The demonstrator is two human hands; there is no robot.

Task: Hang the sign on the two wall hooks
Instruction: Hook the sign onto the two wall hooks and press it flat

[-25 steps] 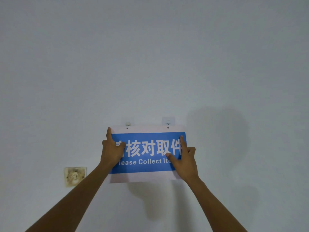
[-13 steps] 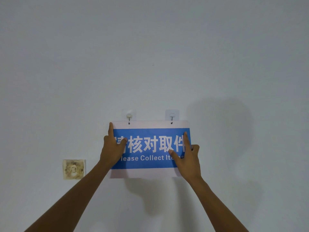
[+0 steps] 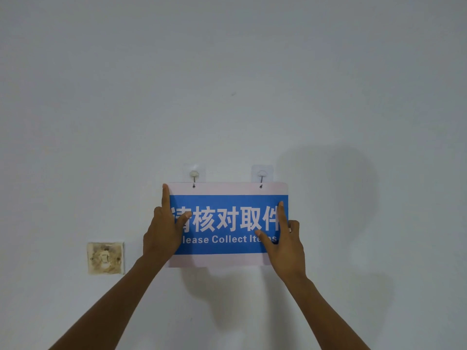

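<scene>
A white sign (image 3: 227,189) with a blue band and white lettering lies flat against the wall. Its two top holes sit right under the left hook (image 3: 194,175) and the right hook (image 3: 261,175), both on clear adhesive pads; each hook's tip reaches its hole. My left hand (image 3: 163,232) grips the sign's left edge, index finger up along it, thumb on the face. My right hand (image 3: 284,245) holds the right edge the same way, thumb across the lettering.
A stained, damaged wall socket plate (image 3: 105,257) sits on the wall to the lower left of the sign. The rest of the wall is plain white, with my shadow to the right and below.
The sign has come down in view so both hooks show fully above its top edge, with their tips at the holes. Both hands keep the same hold on the edges.
</scene>
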